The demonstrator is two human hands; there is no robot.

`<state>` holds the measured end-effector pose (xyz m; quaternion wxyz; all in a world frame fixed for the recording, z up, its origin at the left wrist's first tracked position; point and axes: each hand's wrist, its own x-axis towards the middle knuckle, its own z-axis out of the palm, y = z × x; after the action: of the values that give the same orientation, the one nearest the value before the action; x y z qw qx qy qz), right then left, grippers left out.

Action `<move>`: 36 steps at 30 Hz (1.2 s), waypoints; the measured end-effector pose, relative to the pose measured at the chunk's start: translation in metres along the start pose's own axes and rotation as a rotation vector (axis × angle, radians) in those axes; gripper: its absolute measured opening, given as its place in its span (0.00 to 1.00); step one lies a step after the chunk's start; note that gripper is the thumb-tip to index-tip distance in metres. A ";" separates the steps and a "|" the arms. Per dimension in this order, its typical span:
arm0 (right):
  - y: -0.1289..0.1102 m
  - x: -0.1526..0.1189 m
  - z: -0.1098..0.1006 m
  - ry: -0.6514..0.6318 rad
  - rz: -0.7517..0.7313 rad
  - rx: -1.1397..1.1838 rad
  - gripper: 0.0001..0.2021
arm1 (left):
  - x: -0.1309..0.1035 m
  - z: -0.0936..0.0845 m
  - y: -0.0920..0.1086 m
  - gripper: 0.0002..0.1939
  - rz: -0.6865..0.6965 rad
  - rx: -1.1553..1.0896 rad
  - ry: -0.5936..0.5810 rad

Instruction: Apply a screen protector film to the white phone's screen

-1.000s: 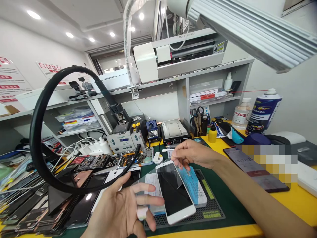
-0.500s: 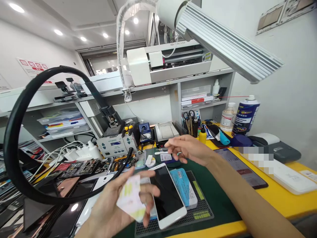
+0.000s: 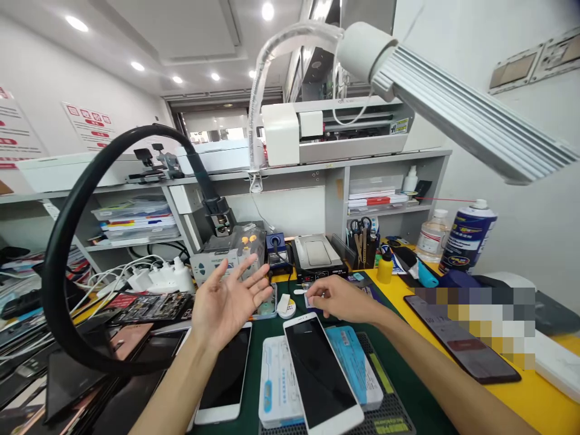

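Note:
My left hand (image 3: 231,302) is raised over the left side of the green mat (image 3: 399,326), palm up, with fingers spread and nothing in them. Below it lies a white phone (image 3: 226,374) with a dark screen. At the back of the mat, my right hand (image 3: 339,299) has its fingers bent together; whatever they may hold is hidden. A white swab-like tip (image 3: 299,292) and a small pale label (image 3: 309,301) show beside its fingertips. Another white phone (image 3: 319,368) rests tilted across a white box (image 3: 276,380) and a blue-and-white box (image 3: 353,362).
A black flexible arm (image 3: 57,241) loops over the left side, above stacked phones and boards. A lamp (image 3: 462,109) hangs at upper right. A dark phone (image 3: 462,338), a spray can (image 3: 469,235) and a yellow bottle (image 3: 385,267) stand or lie on the right.
The pale, yellow-marked sheet in my left hand is gone from view, and that hand has risen and opened. My right hand's fingers have drawn together. The camera view has shifted.

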<state>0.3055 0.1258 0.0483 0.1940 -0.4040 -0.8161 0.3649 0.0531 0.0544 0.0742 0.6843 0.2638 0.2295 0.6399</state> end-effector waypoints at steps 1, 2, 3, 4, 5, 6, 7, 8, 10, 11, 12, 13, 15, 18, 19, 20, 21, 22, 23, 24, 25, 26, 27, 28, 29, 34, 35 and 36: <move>-0.004 0.007 0.003 -0.003 0.007 -0.054 0.11 | 0.001 -0.005 -0.001 0.26 -0.004 -0.007 0.003; -0.008 0.016 0.007 -0.005 0.018 -0.110 0.11 | 0.001 -0.009 -0.001 0.26 -0.007 -0.014 0.004; -0.012 0.025 0.011 -0.009 0.032 -0.166 0.12 | 0.002 -0.013 -0.001 0.27 -0.009 -0.020 0.003; -0.016 0.034 0.015 -0.018 0.048 -0.220 0.13 | 0.001 -0.017 -0.001 0.27 -0.011 -0.027 0.001; -0.020 0.044 0.019 -0.034 0.066 -0.268 0.14 | 0.001 -0.019 -0.001 0.27 -0.011 -0.034 -0.001; -0.023 0.053 0.023 -0.055 0.083 -0.309 0.15 | 0.001 -0.021 0.000 0.28 -0.010 -0.041 -0.004; -0.025 0.062 0.027 -0.079 0.099 -0.343 0.15 | 0.000 -0.023 0.000 0.29 -0.009 -0.048 -0.007; -0.027 0.069 0.031 -0.105 0.114 -0.370 0.15 | -0.001 -0.024 0.001 0.29 -0.009 -0.054 -0.011; -0.027 0.081 0.037 -0.155 0.137 -0.400 0.16 | -0.002 -0.025 0.001 0.30 -0.009 -0.065 -0.020; -0.025 0.085 0.039 -0.175 0.145 -0.405 0.16 | -0.003 -0.026 0.001 0.30 -0.010 -0.070 -0.025; -0.023 0.088 0.040 -0.189 0.151 -0.405 0.16 | -0.004 -0.026 0.001 0.30 -0.011 -0.075 -0.029; -0.021 0.090 0.041 -0.196 0.153 -0.402 0.16 | -0.005 -0.026 0.001 0.29 -0.012 -0.079 -0.033; -0.017 0.092 0.042 -0.192 0.144 -0.388 0.16 | -0.006 -0.025 0.002 0.29 -0.014 -0.087 -0.034; -0.017 0.087 0.043 -0.155 0.100 -0.353 0.15 | -0.007 -0.025 0.003 0.31 -0.010 -0.096 -0.025; -0.019 0.083 0.042 -0.138 0.078 -0.337 0.15 | -0.007 -0.025 0.004 0.31 -0.007 -0.099 -0.020; -0.022 0.079 0.041 -0.118 0.054 -0.318 0.15 | -0.007 -0.025 0.004 0.31 -0.002 -0.102 -0.014; -0.025 0.073 0.039 -0.096 0.029 -0.296 0.14 | -0.007 -0.025 0.005 0.31 0.002 -0.104 -0.010; -0.028 0.065 0.036 -0.071 0.003 -0.272 0.13 | -0.007 -0.024 0.006 0.31 0.006 -0.107 -0.004; -0.030 0.057 0.032 -0.046 -0.022 -0.245 0.12 | -0.007 -0.024 0.006 0.31 0.011 -0.107 0.004; -0.032 0.047 0.027 -0.018 -0.046 -0.218 0.11 | -0.007 -0.024 0.006 0.32 0.015 -0.105 0.015; -0.032 0.037 0.022 0.011 -0.065 -0.191 0.09 | -0.008 -0.023 0.006 0.31 0.018 -0.102 0.028; -0.032 0.027 0.015 0.045 -0.081 -0.170 0.08 | -0.009 -0.022 0.005 0.31 0.018 -0.099 0.041; -0.029 0.017 0.009 0.082 -0.091 -0.158 0.09 | -0.009 -0.021 0.004 0.31 0.014 -0.095 0.053; -0.026 0.008 0.004 0.125 -0.094 -0.159 0.09 | -0.010 -0.020 0.002 0.31 0.004 -0.091 0.063; -0.021 0.000 -0.001 0.169 -0.093 -0.167 0.09 | -0.012 -0.018 0.000 0.31 -0.009 -0.085 0.070; 0.003 -0.020 0.002 0.272 -0.131 -0.278 0.10 | -0.016 -0.010 -0.013 0.32 -0.077 -0.034 0.079; 0.005 -0.021 0.006 0.267 -0.146 -0.305 0.11 | -0.016 -0.009 -0.015 0.32 -0.078 -0.026 0.078; 0.007 -0.022 0.010 0.256 -0.162 -0.329 0.12 | -0.017 -0.009 -0.016 0.31 -0.075 -0.019 0.077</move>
<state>0.3162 0.1072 0.0362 0.2561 -0.4065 -0.8631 0.1559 0.0582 0.0378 0.0566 0.7009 0.2237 0.2595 0.6256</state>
